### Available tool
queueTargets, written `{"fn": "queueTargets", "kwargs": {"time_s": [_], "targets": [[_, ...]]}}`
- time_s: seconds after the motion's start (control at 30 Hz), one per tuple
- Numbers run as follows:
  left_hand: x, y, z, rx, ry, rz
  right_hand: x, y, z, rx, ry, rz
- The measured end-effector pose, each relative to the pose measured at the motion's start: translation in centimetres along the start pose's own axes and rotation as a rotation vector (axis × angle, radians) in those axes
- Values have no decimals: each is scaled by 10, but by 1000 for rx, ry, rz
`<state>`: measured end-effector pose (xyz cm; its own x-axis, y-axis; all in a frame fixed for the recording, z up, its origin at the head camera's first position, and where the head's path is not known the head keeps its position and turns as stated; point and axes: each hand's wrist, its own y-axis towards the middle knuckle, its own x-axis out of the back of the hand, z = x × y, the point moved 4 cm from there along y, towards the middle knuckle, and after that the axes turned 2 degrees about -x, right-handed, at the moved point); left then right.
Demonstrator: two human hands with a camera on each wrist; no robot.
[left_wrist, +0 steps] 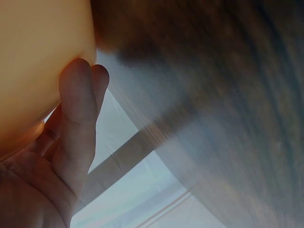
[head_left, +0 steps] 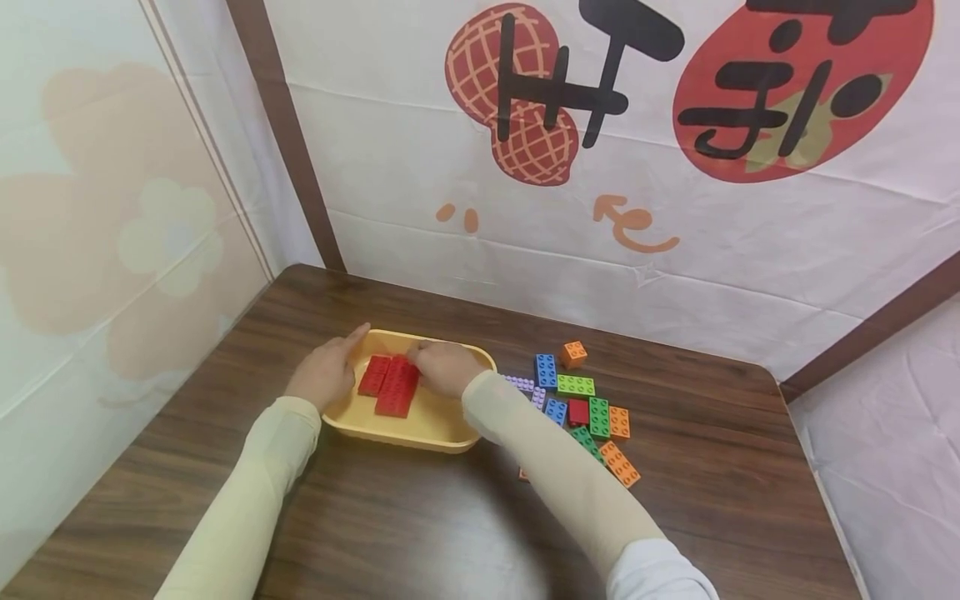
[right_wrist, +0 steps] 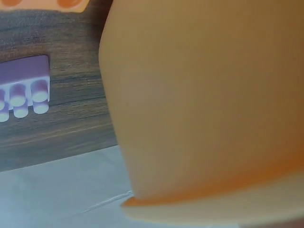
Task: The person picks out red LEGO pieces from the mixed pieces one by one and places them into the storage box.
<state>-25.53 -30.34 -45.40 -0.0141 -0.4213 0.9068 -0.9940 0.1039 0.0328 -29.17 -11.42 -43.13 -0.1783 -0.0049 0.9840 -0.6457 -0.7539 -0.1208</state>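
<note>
A yellow tray (head_left: 442, 437) sits on the brown table and holds flat red bricks (head_left: 390, 385) side by side. My left hand (head_left: 326, 372) lies against the tray's left outer wall. In the left wrist view its fingers (left_wrist: 78, 114) are straight, flat on the yellow wall (left_wrist: 38, 57). My right hand (head_left: 446, 367) is inside the tray, knuckles up. Its fingers curl down onto the right edge of the red bricks and hide their own tips. The right wrist view is mostly filled by the tray's outer wall (right_wrist: 204, 104).
Several loose bricks (head_left: 577, 400) in blue, green, orange, lilac and red lie on the table right of the tray, one orange cube (head_left: 573, 354) farthest back. A lilac brick (right_wrist: 23, 90) lies close beside the tray. Curtained walls close the table's back and left sides.
</note>
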Motion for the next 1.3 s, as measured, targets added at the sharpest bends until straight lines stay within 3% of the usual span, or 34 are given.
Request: {"fn": "queueTargets", "kwargs": {"time_s": [0.43,0.87,1.03,1.2,1.3], "targets": [[0,0,-2,1,-5,2,-2,-1,-3,-33,-25,-21],[-2,2,0,20,-12,24,16,-15,-10,14,-64,-223],[-3,2,-2,6,-15,27,18,-26,-19,-21,-36,-191],[-1,1,-2,0,-10,21,14,-38,-32,-109,49,-96],[0,2,-3,-6,-8,23,12,-47,-42,-163,94,-81]]}}
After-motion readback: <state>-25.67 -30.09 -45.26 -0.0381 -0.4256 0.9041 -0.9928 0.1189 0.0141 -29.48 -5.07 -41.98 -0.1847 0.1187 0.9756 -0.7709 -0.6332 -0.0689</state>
